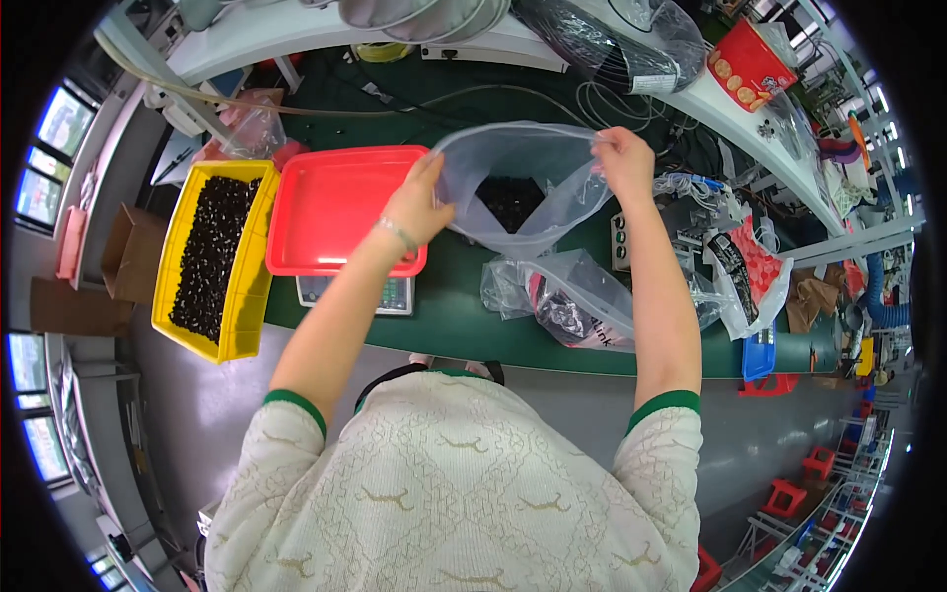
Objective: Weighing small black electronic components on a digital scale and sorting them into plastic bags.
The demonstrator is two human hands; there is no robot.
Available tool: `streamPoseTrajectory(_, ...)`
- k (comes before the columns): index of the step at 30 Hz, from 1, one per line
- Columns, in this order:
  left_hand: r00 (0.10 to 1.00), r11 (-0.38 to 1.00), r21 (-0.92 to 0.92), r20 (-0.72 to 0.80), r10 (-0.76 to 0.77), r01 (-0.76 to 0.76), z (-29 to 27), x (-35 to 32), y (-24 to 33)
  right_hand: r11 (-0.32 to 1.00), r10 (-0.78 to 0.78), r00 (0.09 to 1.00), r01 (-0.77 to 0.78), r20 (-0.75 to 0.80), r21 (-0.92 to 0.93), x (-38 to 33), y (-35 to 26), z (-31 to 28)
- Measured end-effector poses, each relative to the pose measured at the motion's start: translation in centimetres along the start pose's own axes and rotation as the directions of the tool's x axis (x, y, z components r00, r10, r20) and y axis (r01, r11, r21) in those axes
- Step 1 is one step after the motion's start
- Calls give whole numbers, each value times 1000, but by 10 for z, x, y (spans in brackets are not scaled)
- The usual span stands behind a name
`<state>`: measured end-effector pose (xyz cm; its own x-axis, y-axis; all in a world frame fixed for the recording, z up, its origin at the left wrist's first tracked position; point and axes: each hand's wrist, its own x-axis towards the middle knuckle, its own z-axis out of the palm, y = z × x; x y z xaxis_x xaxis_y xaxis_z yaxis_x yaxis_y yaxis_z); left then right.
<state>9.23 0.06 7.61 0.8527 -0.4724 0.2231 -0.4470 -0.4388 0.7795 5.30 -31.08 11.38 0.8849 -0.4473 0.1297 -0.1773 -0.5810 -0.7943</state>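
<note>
Plastic bag (533, 153) gapes between left hand (417, 204) and right hand (626, 166), both gripping it.

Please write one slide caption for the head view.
Left hand and right hand hold open a translucent bag with dark contents beside a red tray.

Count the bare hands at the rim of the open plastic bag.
2: the left hand at the left side of the plastic bag, the right hand at its right side. Neither is hidden.
</note>
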Motion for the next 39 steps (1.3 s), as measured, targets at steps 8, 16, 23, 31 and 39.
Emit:
streamPoseTrajectory(8,987,985,-51,-18,162,-163,-44,-7,82,898,-124,895,285,-429,336,-50,-13,-34)
streamPoseTrajectory(16,972,968,142,147,184,-205,-15,-40,55,988,-102,988,115,-118,106,-85,22,-33)
streamPoseTrajectory(23,859,817,284,55,509,-502,-19,45,54,976,-181,926,211,-331,58,-23,-2,-38)
streamPoseTrajectory(31,901,871,236,59,431,-432,-24,-4,69,957,-157,938,221,-308,185,-46,19,-51)
streamPoseTrajectory(39,991,992,-20,61,122,-121,-33,-82,69,935,-313,908,244,-277,-257,-136,-4,-55)
